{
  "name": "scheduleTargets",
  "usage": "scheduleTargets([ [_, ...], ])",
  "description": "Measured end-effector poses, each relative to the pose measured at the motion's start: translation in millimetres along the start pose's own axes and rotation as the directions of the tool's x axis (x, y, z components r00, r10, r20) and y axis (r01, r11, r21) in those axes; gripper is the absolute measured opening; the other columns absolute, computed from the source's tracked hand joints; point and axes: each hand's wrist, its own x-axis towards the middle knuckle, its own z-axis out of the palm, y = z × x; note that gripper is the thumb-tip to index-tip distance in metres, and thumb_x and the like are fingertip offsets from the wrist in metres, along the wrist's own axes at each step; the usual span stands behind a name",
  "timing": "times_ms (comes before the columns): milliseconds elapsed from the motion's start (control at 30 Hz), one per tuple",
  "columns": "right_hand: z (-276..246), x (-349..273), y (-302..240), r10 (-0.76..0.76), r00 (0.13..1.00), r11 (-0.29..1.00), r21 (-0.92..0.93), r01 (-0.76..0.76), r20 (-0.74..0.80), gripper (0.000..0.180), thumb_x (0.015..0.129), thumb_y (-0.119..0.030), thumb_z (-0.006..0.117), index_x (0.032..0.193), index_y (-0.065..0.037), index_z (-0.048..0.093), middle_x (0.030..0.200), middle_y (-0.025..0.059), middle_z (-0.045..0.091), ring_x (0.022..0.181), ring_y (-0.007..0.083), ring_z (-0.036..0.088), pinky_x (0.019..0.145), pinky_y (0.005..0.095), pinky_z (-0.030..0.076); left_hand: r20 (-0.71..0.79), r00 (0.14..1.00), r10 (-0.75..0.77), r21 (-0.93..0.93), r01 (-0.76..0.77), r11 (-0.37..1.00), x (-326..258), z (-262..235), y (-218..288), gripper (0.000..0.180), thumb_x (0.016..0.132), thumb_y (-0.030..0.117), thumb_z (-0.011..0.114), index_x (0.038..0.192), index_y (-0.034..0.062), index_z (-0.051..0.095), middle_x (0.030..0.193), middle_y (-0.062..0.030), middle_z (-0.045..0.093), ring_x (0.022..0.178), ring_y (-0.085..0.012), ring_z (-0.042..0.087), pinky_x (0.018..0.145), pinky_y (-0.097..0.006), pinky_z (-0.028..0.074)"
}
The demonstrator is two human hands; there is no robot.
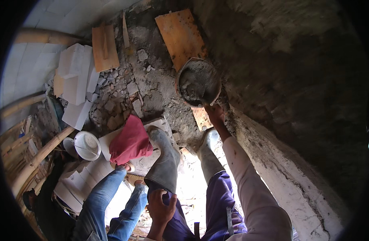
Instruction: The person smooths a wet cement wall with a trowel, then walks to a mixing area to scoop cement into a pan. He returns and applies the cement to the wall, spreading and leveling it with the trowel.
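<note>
A round bucket (177,86) of wet grey mortar (206,76) stands ahead of me, close to the wall on the right. At its near rim my right hand (215,114) is closed around the handle of a trowel (190,85); the blade, smeared with mortar, is hard to tell from the mix. My left hand (161,207) holds nothing and rests on my left thigh, its fingers apart over the purple trousers (178,225). Grey rubber boots (163,150) cover my feet, either side of a bright gap below.
A mortar-spotted board (182,36) lies beyond the bucket. Rubble (112,106) and white blocks (76,86) are at left, near a white bucket (87,145) and bamboo pole (43,158). A person in jeans (100,197) is beside me, near a red cloth (130,140). The rough wall (297,80) rises right.
</note>
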Motion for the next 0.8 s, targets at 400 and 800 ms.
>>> scheduleTargets([
  [400, -10, -29, 15, 0.245, 0.970, 0.969, -0.047, -0.244, 0.008, 0.049, 0.092, -0.049, 0.068, 0.105, -0.003, 0.058, 0.091, 0.0243, 0.065, 0.089, 0.0411, 0.066, 0.074, 0.0496, 0.054, -0.004, 0.999, -0.047, 0.024, 0.047, 0.999, 4, -3, 7, 0.037, 0.081, 0.036, 0.079, 0.094, 0.0043, 0.065, 0.101, -0.0151, 0.066, 0.101, -0.0370, 0.062, 0.086, -0.047, 0.051],
  [800, -58, -17, -18, 0.220, 0.945, 0.960, -0.225, -0.166, 0.242, 0.050, 0.097, -0.048, 0.057, 0.119, -0.004, 0.050, 0.109, 0.0299, 0.068, 0.099, 0.0488, 0.067, 0.083, 0.0594, 0.054, -0.019, 1.000, 0.003, 0.040, -0.002, 0.999, 7, -4, 5, 0.036, 0.080, 0.034, 0.080, 0.095, 0.0050, 0.064, 0.100, -0.0147, 0.065, 0.100, -0.0366, 0.061, 0.087, -0.047, 0.051],
])
